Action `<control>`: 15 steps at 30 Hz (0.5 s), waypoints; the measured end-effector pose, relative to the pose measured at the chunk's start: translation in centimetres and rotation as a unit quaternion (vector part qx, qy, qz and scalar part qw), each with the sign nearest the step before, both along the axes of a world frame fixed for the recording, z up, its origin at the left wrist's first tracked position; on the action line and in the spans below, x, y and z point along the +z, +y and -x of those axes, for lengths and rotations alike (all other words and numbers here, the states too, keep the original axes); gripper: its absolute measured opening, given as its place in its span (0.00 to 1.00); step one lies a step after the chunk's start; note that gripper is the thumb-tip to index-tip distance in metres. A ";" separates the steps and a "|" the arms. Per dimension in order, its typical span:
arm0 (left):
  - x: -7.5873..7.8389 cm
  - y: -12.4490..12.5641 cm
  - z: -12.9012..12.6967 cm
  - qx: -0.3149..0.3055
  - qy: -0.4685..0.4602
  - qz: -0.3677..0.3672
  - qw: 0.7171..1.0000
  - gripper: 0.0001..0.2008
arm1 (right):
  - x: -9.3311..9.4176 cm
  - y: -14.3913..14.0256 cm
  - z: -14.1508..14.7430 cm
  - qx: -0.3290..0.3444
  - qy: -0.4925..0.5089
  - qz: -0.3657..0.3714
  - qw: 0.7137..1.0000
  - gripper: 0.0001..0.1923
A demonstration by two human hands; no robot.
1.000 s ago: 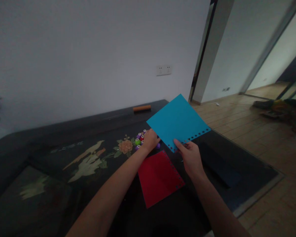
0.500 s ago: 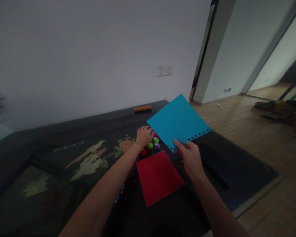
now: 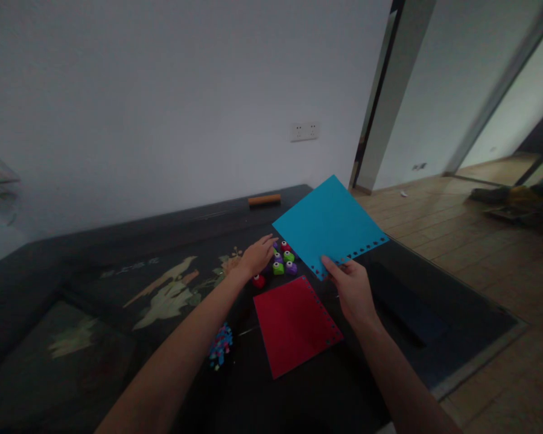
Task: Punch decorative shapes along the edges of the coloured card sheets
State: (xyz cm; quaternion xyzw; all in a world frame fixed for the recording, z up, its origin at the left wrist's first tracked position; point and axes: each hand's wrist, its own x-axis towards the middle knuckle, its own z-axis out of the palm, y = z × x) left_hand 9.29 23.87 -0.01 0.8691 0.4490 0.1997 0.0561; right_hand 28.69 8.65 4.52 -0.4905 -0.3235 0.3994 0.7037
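Observation:
My right hand pinches a blue sheet of paper by its lower edge, thumb on top, and holds it up over the table. Small punched shapes run along that edge. My left hand is open, fingers stretched out, beside a cluster of small craft punches in red, green and purple, such as a green punch and a purple punch. A red punch lies apart, below the left wrist. Nearer me, a red sheet of paper with punched edges lies flat.
A heap of blue and pink paper bits lies beside my left forearm. A dark flat object rests on the right of the black table. An orange-brown bar lies near the wall, below wall sockets.
My left hand has shifted left and its fingers have stretched out, so more of the punches show. More of the paper bits are visible. The right hand keeps its hold on the blue sheet.

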 end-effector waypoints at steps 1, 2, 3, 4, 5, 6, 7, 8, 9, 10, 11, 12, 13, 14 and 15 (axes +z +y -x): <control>0.1 -0.2 0.4 -0.003 0.003 0.001 1.000 0.19 | 0.0 0.0 0.0 0.000 -0.003 0.000 1.000 0.14; 0.2 -0.4 0.9 -0.008 0.007 0.003 1.000 0.20 | 0.0 0.0 0.0 -0.002 -0.005 -0.002 1.000 0.14; 0.2 -0.8 1.4 -0.012 0.012 0.007 1.000 0.20 | 0.0 0.0 0.0 -0.002 -0.005 -0.006 1.000 0.14; 0.2 -1.2 1.9 -0.015 0.017 0.011 1.000 0.21 | 0.0 -0.1 0.0 -0.001 -0.004 -0.009 1.000 0.14; 0.2 -1.6 2.4 -0.018 0.024 0.016 0.999 0.21 | 0.0 -0.1 0.0 0.001 -0.001 -0.012 1.000 0.14; 0.1 -2.1 2.8 -0.020 0.031 0.021 0.999 0.23 | 0.1 -0.1 0.1 0.003 0.002 -0.014 1.000 0.13; 0.1 -2.5 3.2 -0.019 0.037 0.025 0.999 0.25 | 0.1 -0.1 0.1 0.004 0.004 -0.013 1.000 0.13; 0.0 -2.8 3.5 -0.018 0.042 0.029 0.999 0.28 | 0.1 -0.1 0.1 0.004 0.006 -0.011 1.000 0.13; -0.2 -3.0 3.6 -0.014 0.045 0.032 0.998 0.29 | 0.2 -0.1 0.1 0.004 0.006 -0.009 1.000 0.13; -0.3 -3.1 3.7 -0.010 0.047 0.035 0.998 0.29 | 0.2 -0.1 0.1 0.002 0.005 -0.007 1.000 0.13; -0.4 -3.1 3.7 -0.006 0.049 0.036 0.998 0.29 | 0.2 -0.1 0.1 0.002 0.003 -0.006 1.000 0.14; -0.5 -3.0 3.6 -0.001 0.049 0.037 0.998 0.28 | 0.1 -0.1 0.1 0.002 -0.001 -0.006 1.000 0.14; -0.6 -2.9 3.5 0.003 0.049 0.037 0.998 0.28 | 0.1 -0.1 0.0 0.002 -0.006 -0.007 1.000 0.14; -0.6 -2.7 3.3 0.006 0.048 0.036 0.998 0.27 | 0.1 -0.1 0.0 0.001 -0.010 -0.008 1.000 0.14; -0.6 -2.4 3.1 0.007 0.048 0.034 0.998 0.27 | 0.0 0.0 0.0 -0.001 -0.012 -0.010 1.000 0.14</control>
